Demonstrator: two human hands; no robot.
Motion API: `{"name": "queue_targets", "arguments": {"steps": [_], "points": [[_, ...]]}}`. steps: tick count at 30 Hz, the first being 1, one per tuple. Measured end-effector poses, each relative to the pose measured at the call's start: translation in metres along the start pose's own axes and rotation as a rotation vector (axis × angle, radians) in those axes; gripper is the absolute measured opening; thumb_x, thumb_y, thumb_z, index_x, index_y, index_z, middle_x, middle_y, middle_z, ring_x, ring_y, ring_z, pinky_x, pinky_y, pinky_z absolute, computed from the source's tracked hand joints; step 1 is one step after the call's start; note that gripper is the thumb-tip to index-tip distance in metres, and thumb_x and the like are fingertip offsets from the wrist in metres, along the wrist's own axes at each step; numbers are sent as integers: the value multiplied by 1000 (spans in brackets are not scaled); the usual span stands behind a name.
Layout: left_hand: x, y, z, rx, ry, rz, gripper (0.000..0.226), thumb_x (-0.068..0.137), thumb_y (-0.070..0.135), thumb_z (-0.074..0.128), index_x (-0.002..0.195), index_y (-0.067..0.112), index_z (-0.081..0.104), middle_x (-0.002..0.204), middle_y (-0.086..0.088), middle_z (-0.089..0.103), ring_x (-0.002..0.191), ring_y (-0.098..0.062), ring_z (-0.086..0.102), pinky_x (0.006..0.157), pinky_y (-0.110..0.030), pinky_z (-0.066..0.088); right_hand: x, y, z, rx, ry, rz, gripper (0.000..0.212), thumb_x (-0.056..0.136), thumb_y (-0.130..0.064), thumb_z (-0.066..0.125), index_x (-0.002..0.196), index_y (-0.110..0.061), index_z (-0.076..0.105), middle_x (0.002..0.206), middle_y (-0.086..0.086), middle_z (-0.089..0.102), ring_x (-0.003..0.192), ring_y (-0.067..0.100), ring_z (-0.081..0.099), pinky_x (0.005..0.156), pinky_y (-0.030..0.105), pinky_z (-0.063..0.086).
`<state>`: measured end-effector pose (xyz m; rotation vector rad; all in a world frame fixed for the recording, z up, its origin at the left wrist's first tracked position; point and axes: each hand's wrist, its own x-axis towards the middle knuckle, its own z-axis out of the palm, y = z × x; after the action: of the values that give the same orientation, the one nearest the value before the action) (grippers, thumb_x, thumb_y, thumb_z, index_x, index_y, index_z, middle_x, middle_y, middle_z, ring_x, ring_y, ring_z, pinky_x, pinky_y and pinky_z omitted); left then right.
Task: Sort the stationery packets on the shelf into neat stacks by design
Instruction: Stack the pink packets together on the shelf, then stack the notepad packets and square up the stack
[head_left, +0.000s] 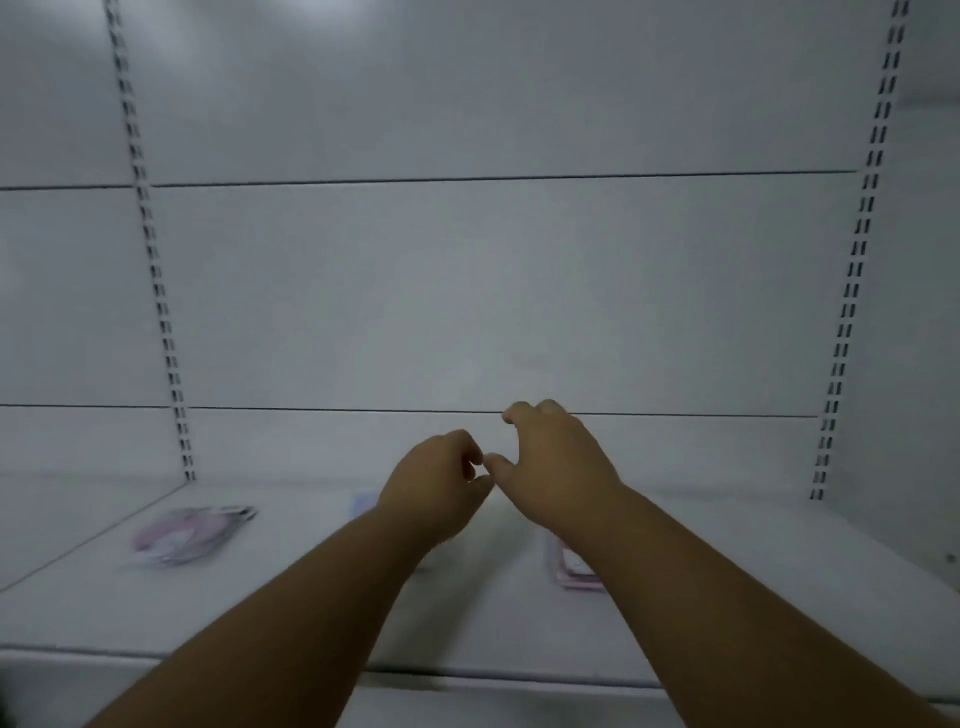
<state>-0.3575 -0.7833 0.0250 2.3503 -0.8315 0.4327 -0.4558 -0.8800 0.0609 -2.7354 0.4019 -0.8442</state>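
Both my arms reach deep over the white shelf (311, 613). My left hand (436, 483) hovers mid-shelf with fingers curled and nothing visible in it. My right hand (556, 457) is just beside it, a little further back, fingers bent and apart, holding nothing. A blurred pink and white packet stack (187, 535) lies at the left of the shelf. A pale blue packet (363, 504) peeks out from behind my left wrist. A pink-edged packet (571, 571) lies under my right forearm, mostly hidden.
The white back panel (467, 291) rises behind the shelf, with slotted uprights at the left (156, 270) and right (852, 270). The shelf's front lip (467, 675) runs across below my forearms. The frame is motion-blurred.
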Motion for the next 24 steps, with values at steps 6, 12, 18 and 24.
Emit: {"name": "queue_targets", "arguments": {"steps": [6,12,18,24], "points": [[-25,-106,-81,92,60,-60,27,90,39,63,112,22,61,105,5,65,86,-8,56,77,-21,45,14,-121,30,45,23,-149,44,90,-42,58,128,-22,49,123,5,51,103,21,57,85,33,51],[-51,-240,-146,137,26,-114,30,91,41,61,115,23,60,105,5,63,88,-9,57,81,-24,49,22,-248,80,7,10,-178,46,90,-45,54,127,-19,49,124,7,50,107,25,56,85,38,51],[-49,-308,-164,115,-33,-125,36,92,44,57,117,19,59,113,-2,63,93,-16,59,85,-29,50,26,-300,112,-47,-10,-55,44,90,-43,55,125,-17,53,122,9,53,105,28,57,86,38,50],[-35,-318,-157,198,-135,-147,47,90,50,54,120,14,53,120,-9,62,108,-28,60,90,-38,50,19,-284,151,17,-147,127,47,91,-36,58,132,-15,52,130,10,57,114,26,58,91,31,44]]}}
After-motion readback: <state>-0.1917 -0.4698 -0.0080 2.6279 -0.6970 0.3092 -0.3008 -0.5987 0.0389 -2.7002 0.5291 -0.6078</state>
